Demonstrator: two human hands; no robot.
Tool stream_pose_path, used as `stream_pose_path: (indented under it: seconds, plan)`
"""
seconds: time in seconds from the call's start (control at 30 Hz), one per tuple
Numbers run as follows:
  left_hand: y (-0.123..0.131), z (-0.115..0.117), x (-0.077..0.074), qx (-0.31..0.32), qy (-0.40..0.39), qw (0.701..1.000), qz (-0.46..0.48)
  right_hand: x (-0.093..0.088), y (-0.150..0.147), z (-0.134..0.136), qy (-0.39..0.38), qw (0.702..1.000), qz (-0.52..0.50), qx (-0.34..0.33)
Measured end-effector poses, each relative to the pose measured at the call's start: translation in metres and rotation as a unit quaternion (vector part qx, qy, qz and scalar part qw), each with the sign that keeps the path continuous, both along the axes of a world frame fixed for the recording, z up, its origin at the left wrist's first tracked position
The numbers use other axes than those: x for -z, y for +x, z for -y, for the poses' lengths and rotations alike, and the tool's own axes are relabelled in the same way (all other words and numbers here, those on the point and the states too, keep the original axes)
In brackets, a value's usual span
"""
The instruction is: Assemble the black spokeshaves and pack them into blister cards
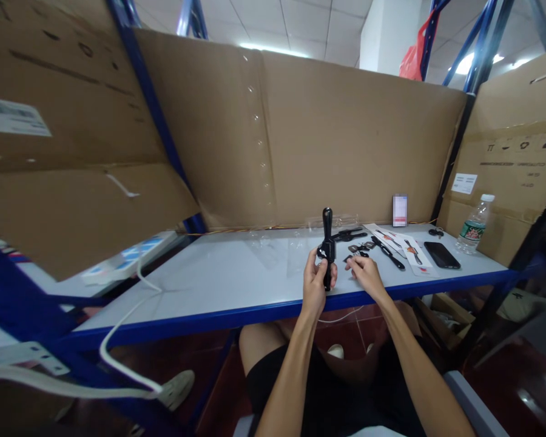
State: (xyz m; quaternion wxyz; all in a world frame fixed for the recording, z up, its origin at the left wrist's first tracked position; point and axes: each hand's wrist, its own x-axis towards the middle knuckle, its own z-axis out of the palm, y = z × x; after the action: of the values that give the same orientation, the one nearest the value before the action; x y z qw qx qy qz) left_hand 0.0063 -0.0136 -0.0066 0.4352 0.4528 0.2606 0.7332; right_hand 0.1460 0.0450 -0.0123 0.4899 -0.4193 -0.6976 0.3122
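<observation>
My left hand (316, 282) grips a black spokeshave (327, 249) near the table's front edge. The tool is held upright, one handle pointing up and the other partly covered by my fingers. Close by on the right, my right hand (366, 276) is closed in a pinch over the tabletop. A small dark piece shows at its fingertips, too small to name. Just beyond it lie loose small metal parts (361, 247). Another black spokeshave body (349, 234) lies behind them, and a further black one (388, 252) rests to the right.
Printed cards (416, 255) lie on the grey table (227, 273), with a black phone (441, 255) and a water bottle (475, 224) farther right. A lit phone (399, 210) leans against the cardboard wall (346, 139). A white cable (118, 321) hangs over the left edge.
</observation>
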Motion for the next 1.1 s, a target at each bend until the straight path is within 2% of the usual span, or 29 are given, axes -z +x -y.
stream_pose_path:
  seconds: [0.23,0.9,1.1]
  plan:
    - [0.0002,-0.0027,0.0004,-0.009,0.025,1.0,0.007,0.003,0.0046,-0.0031,-0.012,1.0,-0.015,0.002]
    - [0.0003,-0.0049,-0.0014,0.003,-0.019,0.998,0.063,0.0058,0.005,-0.0034,-0.005,1.0,-0.011,0.003]
    - [0.0007,-0.0078,0.0025,-0.038,-0.008,0.999,0.032,0.0062,0.0054,-0.0034,-0.006,1.0,-0.015,-0.001]
